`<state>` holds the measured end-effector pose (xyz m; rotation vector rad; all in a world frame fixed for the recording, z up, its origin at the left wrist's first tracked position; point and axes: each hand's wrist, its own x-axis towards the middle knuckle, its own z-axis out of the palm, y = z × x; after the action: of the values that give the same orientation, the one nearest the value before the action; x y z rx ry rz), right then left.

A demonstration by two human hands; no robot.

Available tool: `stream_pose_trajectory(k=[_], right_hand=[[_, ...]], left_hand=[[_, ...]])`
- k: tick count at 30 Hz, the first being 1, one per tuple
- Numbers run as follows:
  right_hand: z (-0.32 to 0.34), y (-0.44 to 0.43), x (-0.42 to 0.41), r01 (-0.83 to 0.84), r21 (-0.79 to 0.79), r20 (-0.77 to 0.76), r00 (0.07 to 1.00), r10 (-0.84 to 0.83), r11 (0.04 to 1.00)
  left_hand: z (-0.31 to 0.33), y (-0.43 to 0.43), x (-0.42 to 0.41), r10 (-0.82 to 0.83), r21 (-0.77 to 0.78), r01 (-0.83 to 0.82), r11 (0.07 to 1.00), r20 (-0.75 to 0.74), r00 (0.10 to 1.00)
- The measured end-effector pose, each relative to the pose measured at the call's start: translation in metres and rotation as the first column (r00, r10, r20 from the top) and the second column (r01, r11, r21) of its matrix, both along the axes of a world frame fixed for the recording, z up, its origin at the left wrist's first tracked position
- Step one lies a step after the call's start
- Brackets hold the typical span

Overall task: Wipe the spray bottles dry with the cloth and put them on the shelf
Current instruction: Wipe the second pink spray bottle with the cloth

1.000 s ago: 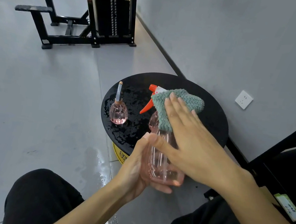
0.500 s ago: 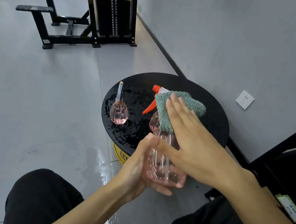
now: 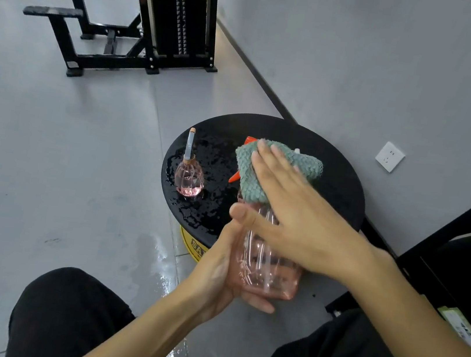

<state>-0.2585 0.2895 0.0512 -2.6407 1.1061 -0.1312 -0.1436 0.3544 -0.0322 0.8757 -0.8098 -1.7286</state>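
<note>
A large pink see-through spray bottle (image 3: 267, 271) with an orange trigger head is tilted in front of me. My left hand (image 3: 219, 270) grips its lower body from the left. My right hand (image 3: 290, 214) lies flat over its upper part and presses a green cloth (image 3: 251, 177) onto the neck and spray head, which the cloth mostly hides. A small round pink bottle (image 3: 188, 176) with a thin upright nozzle stands on the wet left part of the black round table (image 3: 339, 188).
Water drops cover the table's left half and wet patches lie on the grey floor (image 3: 164, 277). A black shelf frame (image 3: 458, 230) stands at the right by the wall. A weight machine with benches (image 3: 172, 22) is farther back. My dark-clothed knees are at the bottom.
My right hand has slid the green cloth up along the bottle, over the spray head, so less of the orange trigger shows. My left hand keeps its hold.
</note>
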Motion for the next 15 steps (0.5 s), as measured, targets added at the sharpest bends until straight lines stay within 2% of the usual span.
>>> stream_pose_trajectory(k=[6,12,15], right_hand=[[0.008,-0.027,0.01,0.109,0.011,0.029,0.994,-0.109,0.994],[-0.002,0.003,0.011,-0.008,-0.015,-0.052,0.999,0.007,1.0],[0.004,-0.007,0.01,0.028,0.013,-0.026,0.999,-0.027,1.0]], left_hand=[[-0.008,0.001,-0.004,-0.055,0.027,0.056,0.998,-0.05,0.997],[-0.003,0.002,0.0,0.035,-0.005,-0.035,0.999,-0.028,0.999],[-0.002,0.001,-0.002,0.022,-0.003,-0.022,1.0,-0.029,0.999]])
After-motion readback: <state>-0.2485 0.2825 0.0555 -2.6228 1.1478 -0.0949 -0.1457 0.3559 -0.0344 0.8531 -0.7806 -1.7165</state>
